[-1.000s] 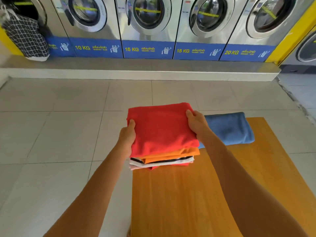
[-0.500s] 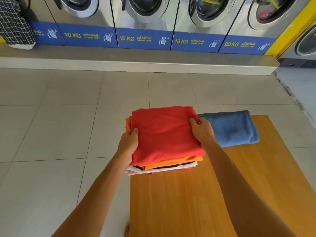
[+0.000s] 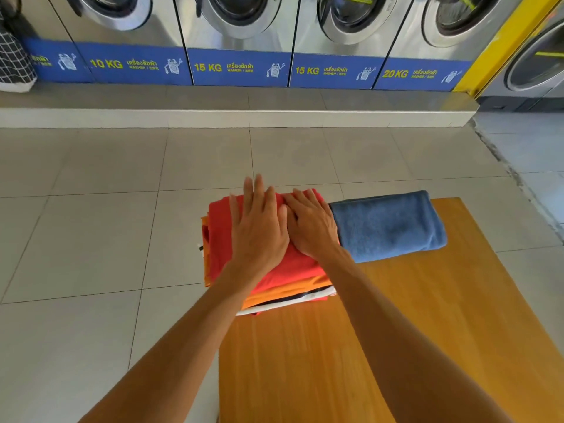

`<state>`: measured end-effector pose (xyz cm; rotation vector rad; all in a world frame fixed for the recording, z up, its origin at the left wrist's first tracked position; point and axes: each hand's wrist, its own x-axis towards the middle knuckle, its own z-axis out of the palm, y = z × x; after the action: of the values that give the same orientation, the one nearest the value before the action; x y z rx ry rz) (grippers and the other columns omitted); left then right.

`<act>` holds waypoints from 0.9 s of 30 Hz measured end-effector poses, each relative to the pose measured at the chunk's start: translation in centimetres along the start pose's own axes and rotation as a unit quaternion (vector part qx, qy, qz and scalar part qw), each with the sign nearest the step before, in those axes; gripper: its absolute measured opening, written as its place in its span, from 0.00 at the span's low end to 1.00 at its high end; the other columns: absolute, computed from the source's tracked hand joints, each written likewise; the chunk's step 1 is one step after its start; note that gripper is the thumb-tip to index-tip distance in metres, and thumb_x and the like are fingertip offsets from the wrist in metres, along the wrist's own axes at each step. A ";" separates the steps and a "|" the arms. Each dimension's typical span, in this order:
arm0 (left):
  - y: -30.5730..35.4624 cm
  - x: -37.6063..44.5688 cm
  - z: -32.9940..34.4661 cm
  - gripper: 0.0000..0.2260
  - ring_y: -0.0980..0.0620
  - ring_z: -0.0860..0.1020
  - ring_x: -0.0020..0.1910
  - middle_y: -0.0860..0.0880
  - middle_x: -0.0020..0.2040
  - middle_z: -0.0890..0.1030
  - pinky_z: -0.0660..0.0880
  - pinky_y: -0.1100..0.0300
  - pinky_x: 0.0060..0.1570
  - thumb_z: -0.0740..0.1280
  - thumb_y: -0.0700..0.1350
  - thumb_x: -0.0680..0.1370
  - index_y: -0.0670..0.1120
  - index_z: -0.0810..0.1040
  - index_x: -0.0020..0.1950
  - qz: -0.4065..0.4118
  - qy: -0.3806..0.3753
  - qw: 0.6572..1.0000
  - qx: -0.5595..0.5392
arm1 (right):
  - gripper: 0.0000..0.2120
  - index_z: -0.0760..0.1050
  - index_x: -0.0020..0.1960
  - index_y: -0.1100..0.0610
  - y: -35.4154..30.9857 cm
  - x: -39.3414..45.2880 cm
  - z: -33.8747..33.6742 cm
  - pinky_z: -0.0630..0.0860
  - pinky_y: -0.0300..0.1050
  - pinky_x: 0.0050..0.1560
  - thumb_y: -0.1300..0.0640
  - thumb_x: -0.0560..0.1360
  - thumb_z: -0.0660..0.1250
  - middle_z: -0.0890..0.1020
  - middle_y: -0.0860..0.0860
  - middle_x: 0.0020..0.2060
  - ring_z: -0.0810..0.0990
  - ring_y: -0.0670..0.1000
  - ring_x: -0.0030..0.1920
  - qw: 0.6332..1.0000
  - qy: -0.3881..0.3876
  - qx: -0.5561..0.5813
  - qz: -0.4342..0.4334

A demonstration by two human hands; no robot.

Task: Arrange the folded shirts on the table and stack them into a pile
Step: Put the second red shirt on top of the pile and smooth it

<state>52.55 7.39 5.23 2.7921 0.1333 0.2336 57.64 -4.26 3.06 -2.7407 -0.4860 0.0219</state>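
Observation:
A pile of folded shirts sits at the far left corner of the wooden table (image 3: 412, 331). A red shirt (image 3: 219, 236) lies on top, with an orange shirt (image 3: 283, 293) and a white one with a dark stripe (image 3: 293, 303) under it. My left hand (image 3: 259, 233) lies flat on the red shirt, fingers straight and reaching past its far edge. My right hand (image 3: 311, 225) rests flat beside it on the same shirt. A folded blue shirt (image 3: 387, 227) lies on the table directly right of the pile, touching it.
A row of steel washing machines (image 3: 238, 41) with blue labels stands on a raised step (image 3: 238, 117) beyond the tiled floor (image 3: 91, 239). A black-and-white checked cloth (image 3: 13, 62) hangs at the far left. The pile overhangs the table's left edge slightly.
Both hands let go of the pile's sides and moved onto the top of the red shirt, now lying flat side by side. The pile rests on the table.

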 end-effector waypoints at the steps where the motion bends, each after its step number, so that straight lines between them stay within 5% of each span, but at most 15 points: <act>1: -0.1 -0.3 1.3 0.27 0.45 0.46 0.79 0.44 0.80 0.51 0.45 0.41 0.76 0.42 0.54 0.83 0.44 0.56 0.78 0.000 -0.014 1.000 0.016 | 0.21 0.67 0.76 0.48 0.1 0.1 -0.1 0.49 0.54 0.79 0.48 0.85 0.51 0.67 0.49 0.77 0.57 0.54 0.80 1.000 -0.010 -0.006 0.003; 8: -0.8 -1.3 5.6 0.28 0.46 0.48 0.79 0.45 0.80 0.52 0.46 0.37 0.74 0.43 0.55 0.82 0.44 0.51 0.80 -0.046 -0.030 0.998 0.042 | 0.27 0.48 0.82 0.48 1.1 -0.8 1.5 0.40 0.63 0.78 0.44 0.85 0.42 0.49 0.48 0.82 0.41 0.51 0.81 0.993 -0.083 -0.079 0.033; 27: -1.8 -1.6 4.6 0.29 0.45 0.41 0.79 0.45 0.80 0.42 0.42 0.36 0.74 0.43 0.57 0.82 0.46 0.41 0.80 -0.046 -0.086 0.995 0.017 | 0.31 0.38 0.82 0.52 1.4 -1.2 1.1 0.38 0.56 0.79 0.41 0.84 0.40 0.42 0.48 0.82 0.37 0.49 0.81 0.990 -0.116 -0.065 0.045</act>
<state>51.69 7.41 0.15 2.8148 0.2248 -0.0308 56.84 -5.51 1.53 -2.9028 -0.4382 0.3469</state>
